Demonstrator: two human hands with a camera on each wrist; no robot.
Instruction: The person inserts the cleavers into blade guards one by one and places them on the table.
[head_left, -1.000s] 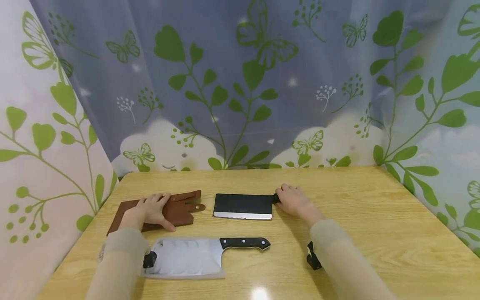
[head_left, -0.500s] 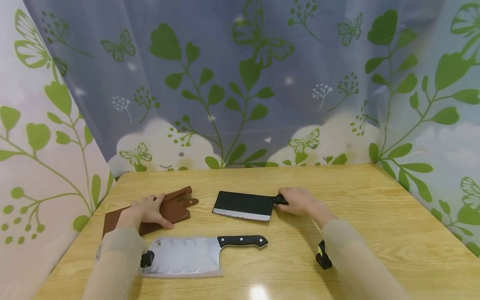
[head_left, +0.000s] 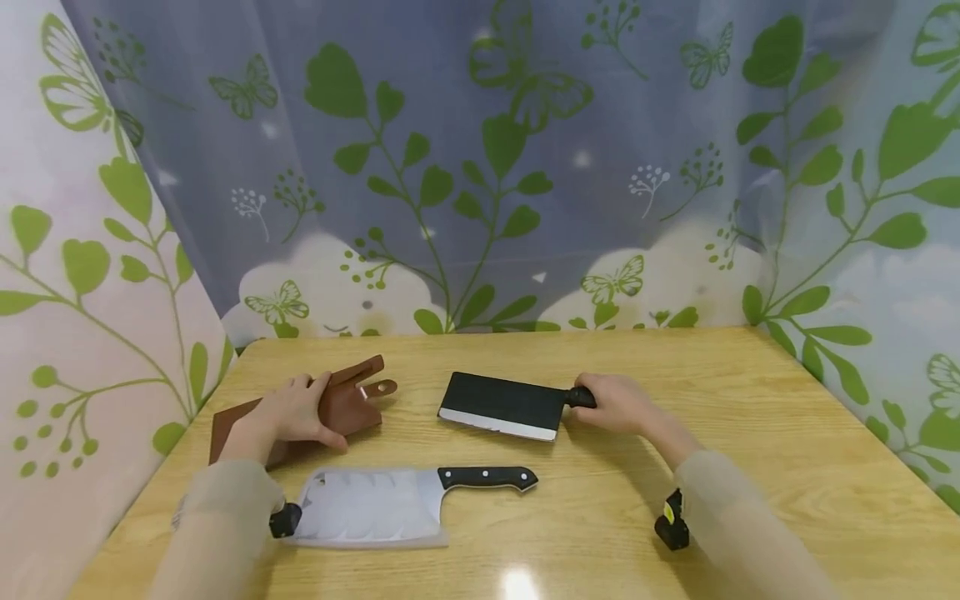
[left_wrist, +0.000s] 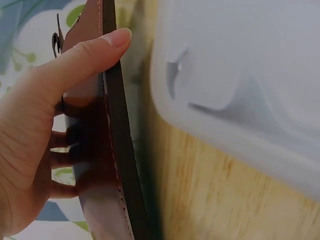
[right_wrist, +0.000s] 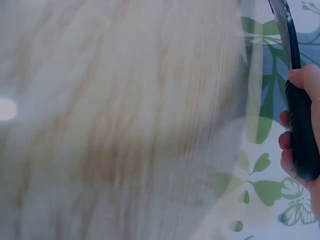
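Observation:
In the head view my right hand (head_left: pixel 617 403) grips the black handle (head_left: pixel 581 397) of a cleaver (head_left: pixel 501 402) with a dark blade and a bright cutting edge. The blade points left, its edge facing me; the right wrist view shows fingers wrapped round the handle (right_wrist: pixel 302 127). My left hand (head_left: pixel 296 411) holds a brown leather knife sheath (head_left: pixel 351 407) across its width, the thumb (left_wrist: pixel 112 42) over the near stitched edge. The sheath's strap and snap tab stick out to the right, towards the blade. Part of the sheath is hidden under the hand.
A second cleaver (head_left: pixel 375 508) lies nearer me, its blade in a pale translucent cover and its riveted black handle (head_left: pixel 487 477) pointing right. The wooden table (head_left: pixel 720 400) ends at a curtain (head_left: pixel 465 208) printed with leaves and butterflies.
The right hand has moved right with the cleaver, whose blade has tilted and looks raised. The left hand has shifted slightly, and the sheath's right end has turned away from me and tipped up.

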